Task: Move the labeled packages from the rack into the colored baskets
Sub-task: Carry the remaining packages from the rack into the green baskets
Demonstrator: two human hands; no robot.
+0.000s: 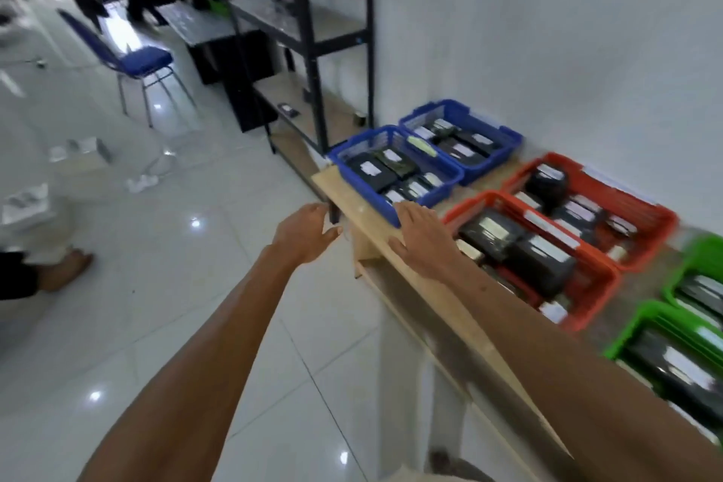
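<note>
Two blue baskets [354, 155], two red baskets [602, 270] and two green baskets [630, 340] stand in pairs on a wooden table [391, 223] along the wall, all holding dark packages with white labels [371, 172]. My left hand [309, 233] hovers off the table's near corner, fingers loosely apart and holding nothing. Flat on the table edge lies my right hand [420, 237], empty, just in front of the nearest blue basket. A black metal rack [309, 31] stands beyond the table, with one small dark package [288, 108] on its low shelf.
A blue chair [137, 59] stands on the glossy tiled floor to the left. Papers and small items [78, 151] lie scattered on the floor. Another person's foot [66, 268] shows at the far left. More racks and dark shapes stand further back.
</note>
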